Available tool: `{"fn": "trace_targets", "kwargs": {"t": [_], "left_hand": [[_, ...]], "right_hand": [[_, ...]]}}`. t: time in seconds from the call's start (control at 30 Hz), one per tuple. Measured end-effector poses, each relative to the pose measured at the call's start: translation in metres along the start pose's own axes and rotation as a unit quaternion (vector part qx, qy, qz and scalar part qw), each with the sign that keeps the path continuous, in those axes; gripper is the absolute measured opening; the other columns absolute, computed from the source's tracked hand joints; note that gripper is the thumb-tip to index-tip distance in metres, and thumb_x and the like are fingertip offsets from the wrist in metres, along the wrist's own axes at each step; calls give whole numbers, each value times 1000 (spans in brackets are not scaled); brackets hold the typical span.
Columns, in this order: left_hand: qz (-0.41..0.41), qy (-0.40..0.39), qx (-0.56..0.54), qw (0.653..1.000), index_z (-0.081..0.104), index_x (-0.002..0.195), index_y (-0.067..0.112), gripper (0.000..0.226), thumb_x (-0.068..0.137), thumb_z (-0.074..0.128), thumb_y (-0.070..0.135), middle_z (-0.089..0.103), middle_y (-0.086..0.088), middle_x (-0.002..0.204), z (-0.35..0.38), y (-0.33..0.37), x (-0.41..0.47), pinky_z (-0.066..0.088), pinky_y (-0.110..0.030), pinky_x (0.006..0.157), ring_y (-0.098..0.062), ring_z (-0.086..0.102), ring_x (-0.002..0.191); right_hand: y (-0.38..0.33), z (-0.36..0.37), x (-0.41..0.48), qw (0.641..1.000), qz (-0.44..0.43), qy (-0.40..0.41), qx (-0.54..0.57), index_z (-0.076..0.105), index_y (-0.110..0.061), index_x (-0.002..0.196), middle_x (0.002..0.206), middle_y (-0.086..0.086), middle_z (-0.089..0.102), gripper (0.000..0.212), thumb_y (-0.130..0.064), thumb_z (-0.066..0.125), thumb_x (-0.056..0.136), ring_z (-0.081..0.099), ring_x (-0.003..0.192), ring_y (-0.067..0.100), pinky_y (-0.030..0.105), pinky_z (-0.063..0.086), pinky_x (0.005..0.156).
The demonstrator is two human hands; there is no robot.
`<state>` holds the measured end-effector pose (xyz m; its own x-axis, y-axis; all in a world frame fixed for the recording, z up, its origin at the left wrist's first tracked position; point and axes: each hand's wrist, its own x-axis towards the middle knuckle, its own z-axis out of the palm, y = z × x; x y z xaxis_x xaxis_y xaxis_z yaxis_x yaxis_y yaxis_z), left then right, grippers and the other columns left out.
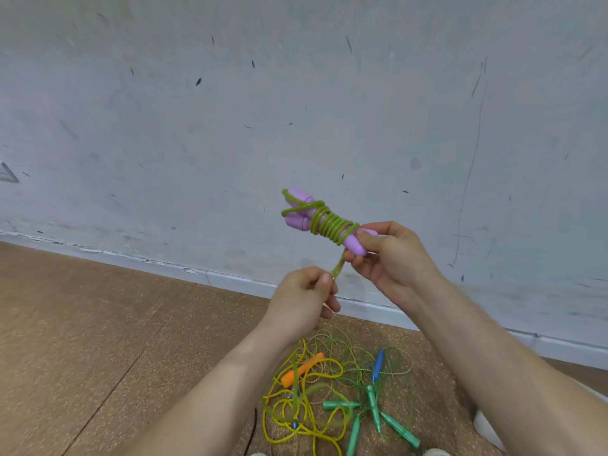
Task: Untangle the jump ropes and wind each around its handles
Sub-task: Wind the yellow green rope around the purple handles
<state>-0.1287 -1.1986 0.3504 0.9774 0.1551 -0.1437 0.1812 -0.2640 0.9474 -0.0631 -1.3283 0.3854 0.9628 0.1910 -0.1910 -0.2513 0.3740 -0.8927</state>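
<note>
green plastic jump rope [330,225] is coiled in tight turns around a pair of purple plastic handles [297,221] set side by side. the bundle is held in the air, tilted, in front of the scuffed grey-white wall [230,110]. right hand [391,258] grips the near ends of the handles, fingers and thumb curled around them. a short free length of the rope drops from the coil to the left hand [304,299], whose curled fingers and thumb pinch it.

below the forearms, a tangle of yellow and green ropes [279,419] lies on the brown cork-patterned floor [98,324], well apart from its wall edge. within the tangle are an orange handle [301,370], a blue handle [377,365] and several teal-green handles [373,404], the teal-green ones near each other.
</note>
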Motion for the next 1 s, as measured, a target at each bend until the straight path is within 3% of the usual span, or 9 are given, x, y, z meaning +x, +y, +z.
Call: {"fn": "trace_targets", "kwargs": {"t": [0.1, 0.17, 0.27, 0.37, 0.53, 0.63, 0.77, 0.87, 1.0], "left_hand": [[61, 37, 197, 978, 61, 80, 20, 27, 99, 43, 28, 58, 4, 68, 3, 1, 1, 37, -30, 61, -20, 56, 68], [150, 82, 412, 895, 57, 93, 19, 21, 98, 45, 36, 62, 0, 77, 2, 5, -3, 34, -34, 59, -26, 59, 79], [245, 114, 618, 738, 55, 96, 15, 46, 62, 83, 29, 55, -1, 50, 5, 11, -15, 10, -24, 41, -29, 45, 40], [294, 152, 633, 700, 60, 81, 18, 48, 43, 89, 17, 43, 2, 38, -1, 12, -9, 9, -17, 44, -23, 33, 28], [374, 120, 601, 696, 59, 64, 21, 29, 62, 87, 25, 51, 3, 58, -14, 13, -3, 24, -22, 41, -19, 52, 49], [396, 102, 549, 729, 61, 66, 17, 14, 72, 70, 27, 54, 1, 58, -30, 13, 5, 34, -25, 39, -22, 54, 48], [364, 51, 505, 781, 67, 74, 14, 36, 44, 85, 8, 63, -1, 65, -43, 15, 12, 48, -30, 43, -25, 61, 55], [391, 61, 455, 798, 70, 77, 13, 10, 67, 71, 16, 66, -3, 68, -44, 16, 13, 51, -31, 49, -26, 63, 59], [411, 62, 394, 820, 75, 87, 17, 34, 88, 45, 34, 70, -1, 73, -45, 19, 13, 51, -32, 58, -25, 64, 67]], "right_hand": [[9, -2, 7, 991, -58, 34, -115, 50, -3, 100, 81, 17, 61, 10, 1, 57, 93, 60, 47, 18, 25, 49, 47], [13, -6, 11, 971, -107, 45, -210, 54, -5, 95, 77, 12, 60, 9, -1, 60, 90, 62, 48, 21, 30, 53, 51], [20, -6, 9, 918, -180, 39, -352, 57, -12, 87, 70, 2, 59, 10, -3, 62, 85, 67, 58, 25, 35, 55, 61], [21, -4, 7, 852, -258, 16, -456, 56, -13, 83, 66, -6, 59, 11, -3, 61, 81, 60, 69, 18, 23, 45, 59], [22, -7, 4, 778, -274, -32, -565, 58, -15, 86, 80, 0, 58, 7, -9, 59, 84, 50, 75, 16, 29, 40, 65], [13, -8, 1, 775, -251, -87, -573, 66, -19, 88, 76, -5, 60, 11, -10, 60, 85, 48, 65, 4, 23, 42, 63], [2, -9, -4, 746, -253, -149, -598, 70, -21, 89, 73, -2, 63, 14, -12, 59, 89, 48, 60, 3, 20, 37, 60], [-5, -9, -9, 756, -245, -172, -582, 71, -21, 95, 66, -9, 60, 16, -12, 59, 92, 49, 57, 5, 22, 37, 59], [-17, -13, -13, 781, -206, -214, -549, 72, -21, 104, 57, -23, 58, 20, -11, 60, 93, 54, 53, 2, 21, 45, 62]]}}
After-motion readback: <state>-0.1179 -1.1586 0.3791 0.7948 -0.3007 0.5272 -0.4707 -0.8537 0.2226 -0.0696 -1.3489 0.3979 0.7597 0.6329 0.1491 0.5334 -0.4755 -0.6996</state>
